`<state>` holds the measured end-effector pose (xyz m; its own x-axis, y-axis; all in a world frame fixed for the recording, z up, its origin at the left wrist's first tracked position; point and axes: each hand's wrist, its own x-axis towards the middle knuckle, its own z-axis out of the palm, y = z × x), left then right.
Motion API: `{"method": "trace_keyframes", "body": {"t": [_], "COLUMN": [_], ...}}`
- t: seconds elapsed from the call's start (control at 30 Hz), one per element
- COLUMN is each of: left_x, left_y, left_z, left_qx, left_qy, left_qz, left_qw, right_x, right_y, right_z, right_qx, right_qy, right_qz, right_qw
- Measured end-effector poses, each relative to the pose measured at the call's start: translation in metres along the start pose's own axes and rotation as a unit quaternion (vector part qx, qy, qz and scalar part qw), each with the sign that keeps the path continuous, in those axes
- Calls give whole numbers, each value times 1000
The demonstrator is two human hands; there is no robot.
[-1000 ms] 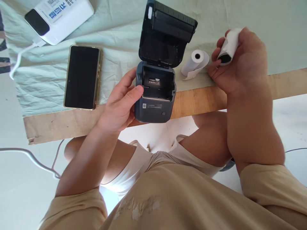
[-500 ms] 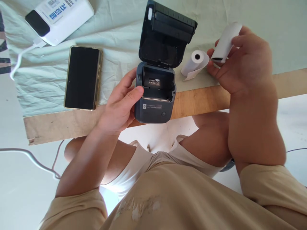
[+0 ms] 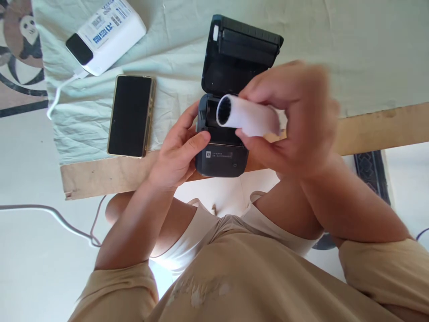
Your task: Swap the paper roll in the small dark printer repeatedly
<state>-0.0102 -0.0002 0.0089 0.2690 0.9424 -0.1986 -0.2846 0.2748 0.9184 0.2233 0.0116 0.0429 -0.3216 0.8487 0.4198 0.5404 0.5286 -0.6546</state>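
A small dark grey printer (image 3: 221,158) stands at the near edge of the table with its lid (image 3: 239,53) flipped up and back. My left hand (image 3: 179,152) grips the printer's left side, thumb on its front corner. My right hand (image 3: 295,116) holds a white paper roll (image 3: 248,118) sideways just above the printer's open bay, the roll's hollow end facing left. The hand is blurred from motion. The second paper roll seen before is hidden behind my right hand.
A black phone (image 3: 130,115) lies face up left of the printer on the pale green cloth (image 3: 335,53). A white power bank (image 3: 107,33) with a white cable (image 3: 56,96) sits at the back left. The wooden table edge (image 3: 378,127) runs along the front; another cable (image 3: 50,217) trails on the floor.
My right hand carried the paper roll from the right side of the table leftward to just over the printer's open bay. The view shifted slightly right. The left hand kept its grip.
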Motion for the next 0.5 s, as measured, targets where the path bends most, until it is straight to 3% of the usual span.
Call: {"method": "trace_keyframes", "body": {"t": [0.1,0.17,0.37,0.5], "left_x": [0,-1,0,1], "left_y": [1,2,7,7], "left_z": [0,0,2,4], "left_qx": [3,3,-6,-12], "left_qy": [-8,-19,-31,-29], "left_qz": [-18,-26,-35,-24], "left_qw": [1000,999,999,999], "right_x": [6,8,7,7], "right_y": [1,7,5,2], "right_z": [8,10,12,13], "right_qx": [-64,-82,-83,-159], "right_qy": [38,33,43,71], "right_qz": [-98,-128,-150,-128], "right_qw": [992,988,984,976]}}
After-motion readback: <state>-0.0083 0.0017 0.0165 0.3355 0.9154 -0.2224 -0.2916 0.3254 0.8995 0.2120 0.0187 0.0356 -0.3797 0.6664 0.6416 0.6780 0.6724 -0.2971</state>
